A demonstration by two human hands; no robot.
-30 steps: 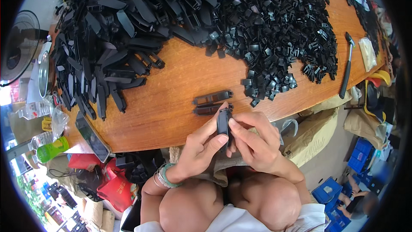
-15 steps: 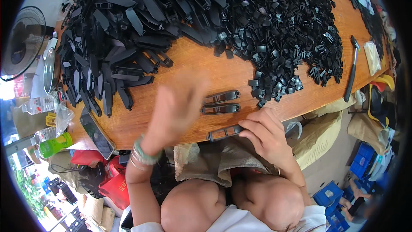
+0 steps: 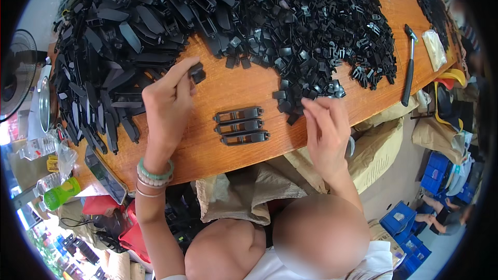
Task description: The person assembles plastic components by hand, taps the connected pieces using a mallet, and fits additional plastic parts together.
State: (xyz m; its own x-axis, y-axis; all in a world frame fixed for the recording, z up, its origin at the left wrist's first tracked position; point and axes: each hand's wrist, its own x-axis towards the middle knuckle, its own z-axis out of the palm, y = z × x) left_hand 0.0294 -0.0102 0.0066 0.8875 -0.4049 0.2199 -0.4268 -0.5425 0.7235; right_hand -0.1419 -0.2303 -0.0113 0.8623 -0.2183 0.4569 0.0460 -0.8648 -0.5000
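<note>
At the edge of the heap of long black plastic parts (image 3: pixel 116 80), my left hand (image 3: pixel 168 101) is closed with a black plastic part (image 3: pixel 197 72) sticking out past its fingertips. The rest of that part is hidden behind the fingers. My right hand (image 3: pixel 329 129) has its fingers drawn together beside the pile of small black clips (image 3: pixel 311 67). Whatever is between its fingertips is too small to make out. Between the hands, three black assembled pieces (image 3: pixel 241 125) lie side by side in a stack of rows on the wooden table (image 3: pixel 207 163).
A hammer (image 3: pixel 409 67) and a pale packet (image 3: pixel 434 50) lie at the right. On the left are a phone (image 3: pixel 105 173), a green-labelled bottle (image 3: pixel 61 194) and a fan (image 3: pixel 18 72). Brown paper sacks (image 3: pixel 381 148) and blue crates (image 3: pixel 398 218) stand below the table edge.
A third black piece has joined the two on the table, released by my right hand, which now sits at the clips. My left hand has moved to the long parts. The view has shifted slightly.
</note>
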